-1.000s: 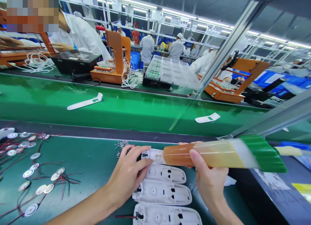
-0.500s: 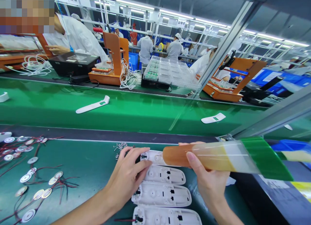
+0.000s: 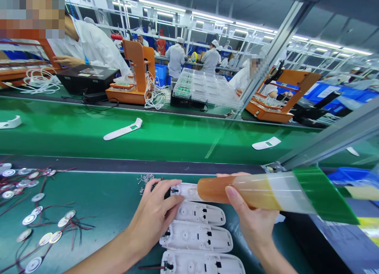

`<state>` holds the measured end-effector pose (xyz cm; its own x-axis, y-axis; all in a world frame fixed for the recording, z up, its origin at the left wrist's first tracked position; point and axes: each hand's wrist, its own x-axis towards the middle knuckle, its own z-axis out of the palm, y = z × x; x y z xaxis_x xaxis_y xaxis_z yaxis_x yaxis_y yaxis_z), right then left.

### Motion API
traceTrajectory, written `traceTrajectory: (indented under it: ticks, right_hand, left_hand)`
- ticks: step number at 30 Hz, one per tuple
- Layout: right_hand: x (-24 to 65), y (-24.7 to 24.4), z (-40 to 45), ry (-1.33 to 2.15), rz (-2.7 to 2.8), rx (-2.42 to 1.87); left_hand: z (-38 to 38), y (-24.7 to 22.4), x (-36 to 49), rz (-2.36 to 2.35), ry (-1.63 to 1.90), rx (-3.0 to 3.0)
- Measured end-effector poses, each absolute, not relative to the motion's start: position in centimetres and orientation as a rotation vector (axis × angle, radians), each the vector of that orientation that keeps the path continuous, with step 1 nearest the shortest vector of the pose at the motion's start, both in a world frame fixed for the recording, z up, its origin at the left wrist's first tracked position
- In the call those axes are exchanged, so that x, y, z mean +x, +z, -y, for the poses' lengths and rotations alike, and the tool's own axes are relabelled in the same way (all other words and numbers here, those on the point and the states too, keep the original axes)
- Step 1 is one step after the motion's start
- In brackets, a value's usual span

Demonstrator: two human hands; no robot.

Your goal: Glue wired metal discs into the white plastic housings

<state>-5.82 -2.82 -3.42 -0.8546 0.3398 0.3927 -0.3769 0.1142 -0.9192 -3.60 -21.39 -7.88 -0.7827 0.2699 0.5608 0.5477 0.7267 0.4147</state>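
Note:
My right hand (image 3: 251, 211) is closed around a long translucent tube (image 3: 257, 191), amber at its left end and green at its right. The tube's amber end lies over the right part of the farthest white plastic shell (image 3: 189, 191) and hides it. At that shell's left end, my left hand (image 3: 158, 207) has its thumb and fingers closed on the edge. Below it, more white shells lie in a column: a second (image 3: 203, 213), a third (image 3: 198, 236) and a fourth (image 3: 204, 262) with a dark wire at its left.
Small screws (image 3: 145, 181) lie beyond my left hand. Round metal discs with wires (image 3: 45, 237) spread across the left of the bench. Behind is a green conveyor belt (image 3: 177, 137) carrying white parts (image 3: 122, 129). A metal post (image 3: 275, 55) rises at right; co-workers stand farther back.
The white parts on the green belt have shifted to the right. Both hands keep their places on the shell and the tube, with barely any movement.

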Motion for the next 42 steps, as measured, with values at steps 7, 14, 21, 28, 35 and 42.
traceTrajectory:
  ticks: [7,14,21,28,35,42]
  right_hand:
    - [-6.4,-3.6,2.2,1.685,1.833,0.024]
    - [-6.3,-4.1,2.2,1.696,1.875,0.089]
    - [-6.6,-4.4,2.1,1.726,1.875,0.26]
    - [-6.0,-3.1,2.7,1.642,1.924,0.112]
    - [-5.7,-2.8,3.1,1.677,1.924,0.078]
    - [-6.0,-3.1,2.8,1.639,1.893,0.035]
  left_hand:
    - [21.5,-7.7,-3.6,2.424,-0.802,-0.637]
    - [21.5,-7.8,-3.6,2.428,-0.809,-0.639]
    - [21.4,-7.6,-3.8,2.4,-0.776,-0.649]
    - [21.4,-7.8,-3.8,2.42,-0.805,-0.636]
    - [21.3,-7.9,-3.7,2.43,-0.824,-0.627]
    - [21.4,-7.8,-3.8,2.411,-0.783,-0.646]
